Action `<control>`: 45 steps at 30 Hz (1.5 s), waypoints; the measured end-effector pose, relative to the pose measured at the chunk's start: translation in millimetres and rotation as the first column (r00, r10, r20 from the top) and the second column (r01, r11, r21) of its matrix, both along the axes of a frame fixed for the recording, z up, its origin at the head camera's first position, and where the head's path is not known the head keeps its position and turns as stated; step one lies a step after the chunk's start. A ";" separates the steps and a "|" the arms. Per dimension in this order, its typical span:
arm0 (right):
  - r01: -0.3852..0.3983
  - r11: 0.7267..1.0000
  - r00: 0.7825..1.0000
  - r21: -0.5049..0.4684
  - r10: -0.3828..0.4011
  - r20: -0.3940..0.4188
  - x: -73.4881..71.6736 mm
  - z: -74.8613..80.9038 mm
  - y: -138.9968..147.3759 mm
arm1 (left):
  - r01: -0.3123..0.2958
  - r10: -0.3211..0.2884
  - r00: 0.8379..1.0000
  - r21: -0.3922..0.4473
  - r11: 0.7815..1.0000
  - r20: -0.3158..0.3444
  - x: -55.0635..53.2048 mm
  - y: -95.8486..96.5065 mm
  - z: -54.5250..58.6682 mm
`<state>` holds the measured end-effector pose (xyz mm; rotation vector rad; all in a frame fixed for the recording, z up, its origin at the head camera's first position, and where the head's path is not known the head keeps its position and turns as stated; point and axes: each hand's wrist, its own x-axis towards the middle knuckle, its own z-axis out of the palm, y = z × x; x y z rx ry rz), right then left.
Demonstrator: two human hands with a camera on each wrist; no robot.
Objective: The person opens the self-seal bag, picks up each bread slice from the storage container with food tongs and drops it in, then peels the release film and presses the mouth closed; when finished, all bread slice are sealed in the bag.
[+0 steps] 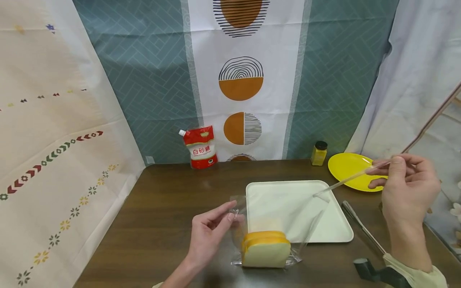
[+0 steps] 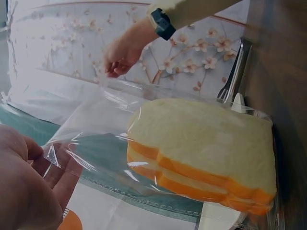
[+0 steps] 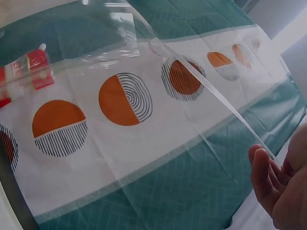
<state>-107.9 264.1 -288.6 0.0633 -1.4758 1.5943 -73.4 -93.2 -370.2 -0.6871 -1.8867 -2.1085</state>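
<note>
Toast slices [image 1: 266, 254] stand in a clear plastic bag [image 1: 293, 258] near the front of the table, beside the tray. My left hand [image 1: 212, 228] pinches the bag's upper left edge between thumb and fingers. Raised at the right, my right hand [image 1: 408, 188] pinches the end of a stretched part of the same bag, drawn up in a thin, taut band. In the left wrist view the slices [image 2: 201, 143] show through the film, pale-faced with orange crusts. The right wrist view shows the film [image 3: 220, 98] running taut to the fingertips.
A white tray [image 1: 281, 196] lies behind the bag. Metal tongs [image 1: 363, 228] lie right of it. Farther back are a yellow plate [image 1: 342, 166], a yellow jar with a black lid [image 1: 319, 153] and a red-and-white pouch [image 1: 201, 149]. Patterned cloths hang around the table.
</note>
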 end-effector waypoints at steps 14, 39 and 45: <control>0.032 0.993 0.999 -0.113 -0.034 -0.013 -1.4 -3.2 18.6 | 0.026 -0.026 1.000 0.009 1.000 -0.006 -0.7 -1.2 -1.4; 0.017 0.960 0.996 -0.279 -0.040 -0.075 -3.5 -5.6 40.9 | 0.026 -0.025 0.999 0.011 1.000 -0.034 -3.1 -2.0 0.3; 0.054 0.961 0.996 -0.270 -0.072 -0.058 -3.3 -6.6 43.1 | 0.029 -0.028 0.999 0.013 0.999 -0.038 -3.3 -1.2 -0.2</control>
